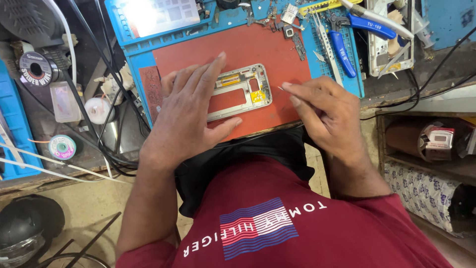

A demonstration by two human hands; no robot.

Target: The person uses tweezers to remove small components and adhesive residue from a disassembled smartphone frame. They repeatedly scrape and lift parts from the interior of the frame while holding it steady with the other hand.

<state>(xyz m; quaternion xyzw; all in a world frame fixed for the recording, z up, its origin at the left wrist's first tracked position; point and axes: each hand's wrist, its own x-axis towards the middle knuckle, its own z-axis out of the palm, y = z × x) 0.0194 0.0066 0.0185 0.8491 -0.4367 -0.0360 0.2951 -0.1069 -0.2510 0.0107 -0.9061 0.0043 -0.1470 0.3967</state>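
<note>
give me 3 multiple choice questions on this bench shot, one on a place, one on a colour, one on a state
1. Where does the phone frame lie?
A. on the red mat
B. on the floor
C. on the shelf at right

2. What colour are the cutter handles?
A. green
B. blue
C. white

3. What is the left hand doing?
A. hanging off the bench
B. gripping the cutter
C. lying flat on the frame

Answers:
1 A, the frame rests on the red mat in the blue tray.
2 B, both handles at the mat's upper right are blue.
3 C, its open palm and spread fingers cover the frame's left part, while the right hand pinches a thin tool beside it.
</note>
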